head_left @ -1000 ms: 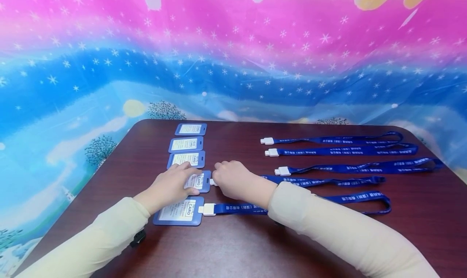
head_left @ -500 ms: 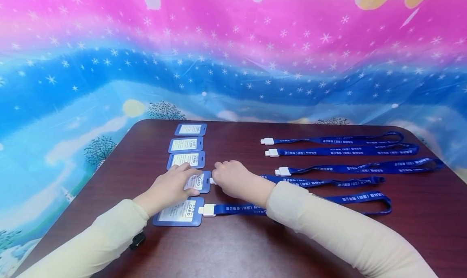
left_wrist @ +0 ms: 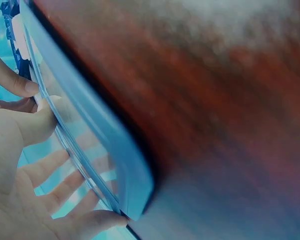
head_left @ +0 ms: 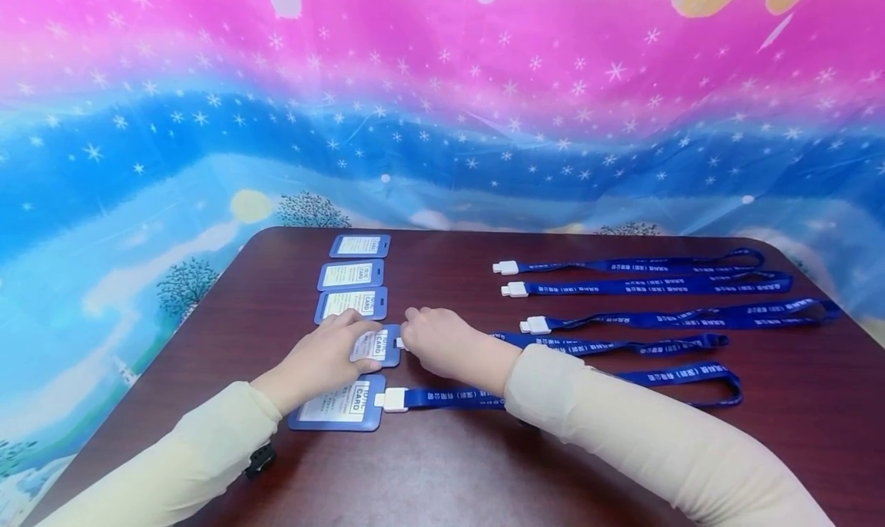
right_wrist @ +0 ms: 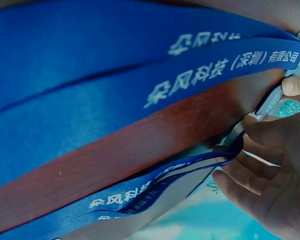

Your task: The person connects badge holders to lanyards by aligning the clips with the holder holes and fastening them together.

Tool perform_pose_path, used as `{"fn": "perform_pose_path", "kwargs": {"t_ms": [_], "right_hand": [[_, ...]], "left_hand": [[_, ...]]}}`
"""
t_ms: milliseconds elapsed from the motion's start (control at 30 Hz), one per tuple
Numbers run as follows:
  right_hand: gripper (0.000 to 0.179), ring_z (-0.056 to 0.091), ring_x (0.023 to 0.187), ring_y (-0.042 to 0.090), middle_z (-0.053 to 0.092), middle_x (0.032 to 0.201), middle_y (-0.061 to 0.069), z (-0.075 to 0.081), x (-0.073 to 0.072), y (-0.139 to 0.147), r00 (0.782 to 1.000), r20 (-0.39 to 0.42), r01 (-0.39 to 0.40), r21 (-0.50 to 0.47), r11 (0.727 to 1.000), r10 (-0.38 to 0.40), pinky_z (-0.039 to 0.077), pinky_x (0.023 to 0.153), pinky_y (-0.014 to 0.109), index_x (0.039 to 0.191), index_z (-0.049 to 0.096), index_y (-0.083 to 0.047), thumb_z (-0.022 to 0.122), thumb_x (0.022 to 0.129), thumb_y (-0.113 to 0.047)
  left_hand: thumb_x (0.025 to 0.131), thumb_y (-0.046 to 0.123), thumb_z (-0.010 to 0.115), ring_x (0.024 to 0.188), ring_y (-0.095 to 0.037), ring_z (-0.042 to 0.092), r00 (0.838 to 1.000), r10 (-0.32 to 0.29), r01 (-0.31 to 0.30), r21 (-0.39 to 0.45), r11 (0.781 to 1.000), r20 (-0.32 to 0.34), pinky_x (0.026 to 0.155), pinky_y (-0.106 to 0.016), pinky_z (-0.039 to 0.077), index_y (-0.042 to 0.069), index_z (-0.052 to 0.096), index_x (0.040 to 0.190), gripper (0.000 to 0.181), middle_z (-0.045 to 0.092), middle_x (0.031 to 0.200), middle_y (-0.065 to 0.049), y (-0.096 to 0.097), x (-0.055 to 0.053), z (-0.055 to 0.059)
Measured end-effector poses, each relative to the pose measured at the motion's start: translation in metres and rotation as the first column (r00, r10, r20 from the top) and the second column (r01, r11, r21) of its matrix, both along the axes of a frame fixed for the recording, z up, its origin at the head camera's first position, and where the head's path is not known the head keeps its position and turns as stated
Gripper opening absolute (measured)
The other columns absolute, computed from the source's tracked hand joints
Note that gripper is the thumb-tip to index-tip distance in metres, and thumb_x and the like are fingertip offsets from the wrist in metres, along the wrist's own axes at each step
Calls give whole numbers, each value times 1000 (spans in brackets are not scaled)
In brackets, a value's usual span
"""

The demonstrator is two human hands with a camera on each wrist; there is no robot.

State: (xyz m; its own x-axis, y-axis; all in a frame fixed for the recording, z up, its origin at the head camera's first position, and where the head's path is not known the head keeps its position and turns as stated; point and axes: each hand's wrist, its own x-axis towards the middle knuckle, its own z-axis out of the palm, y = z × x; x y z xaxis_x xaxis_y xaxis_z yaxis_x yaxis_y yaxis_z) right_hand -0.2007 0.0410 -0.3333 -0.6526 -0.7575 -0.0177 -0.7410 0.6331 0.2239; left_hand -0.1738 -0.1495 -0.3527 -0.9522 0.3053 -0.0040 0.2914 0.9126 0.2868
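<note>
In the head view, my left hand [head_left: 321, 354] holds a blue-framed badge holder [head_left: 376, 346] flat on the table, thumb at its near edge and fingers over its far side. My right hand [head_left: 445, 343] pinches the white clip [head_left: 401, 343] of a blue lanyard [head_left: 594, 346] right at the slot end of that holder. The fingers mostly cover the clip. In the right wrist view, thumb and fingertips close on the clip end of the lanyard [right_wrist: 140, 192]. Nearest me lies another badge holder [head_left: 339, 404] with a white clip [head_left: 396, 399] at its slot.
Beyond the left hand, three more badge holders [head_left: 351, 275] lie in a column on the dark wooden table [head_left: 442, 465]. Three lanyards [head_left: 650, 284] with white clips lie stretched out at the back right. A colourful printed cloth [head_left: 442, 127] hangs behind the table.
Both hands keep nearly the same place and grip throughout. The head view has shifted very slightly.
</note>
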Motion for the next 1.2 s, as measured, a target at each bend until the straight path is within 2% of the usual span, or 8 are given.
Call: {"fn": "perform_pose_path", "kwargs": {"t_ms": [367, 733, 967, 1200], "right_hand": [[39, 67, 90, 16, 68, 105, 7, -3, 0, -8, 992, -122, -8, 104, 995, 21, 56, 81, 27, 126, 68, -10, 74, 91, -25], [38, 66, 85, 16, 67, 99, 9, -5, 1, -10, 992, -120, 31, 53, 998, -25, 57, 79, 27, 124, 69, -6, 74, 91, -23], [33, 65, 83, 16, 66, 95, 9, -8, 2, -11, 992, -120, 39, 34, 999, -34, 58, 76, 27, 121, 70, -5, 73, 92, -20], [31, 61, 80, 16, 62, 92, 9, -10, 5, -15, 991, -123, 59, 57, 997, -52, 58, 72, 25, 120, 68, -2, 69, 94, -18]], "left_hand": [[78, 27, 86, 100, -26, 56, 1000, 19, -18, 29, 999, -14, 87, -42, 55, 9, 66, 130, 58, 60, 116, -10, 5, -2, 3], [77, 24, 86, 99, -26, 59, 999, 40, -39, 90, 995, -8, 91, -45, 53, 8, 68, 127, 55, 62, 115, -10, 6, -4, 3], [77, 24, 86, 99, -25, 58, 999, 41, -40, 96, 995, -10, 91, -44, 52, 7, 68, 126, 54, 62, 114, -10, 7, -4, 1], [78, 21, 85, 98, -26, 58, 999, 29, -27, 91, 995, -14, 91, -44, 52, 5, 69, 124, 52, 62, 114, -12, 8, -3, 2]]}}
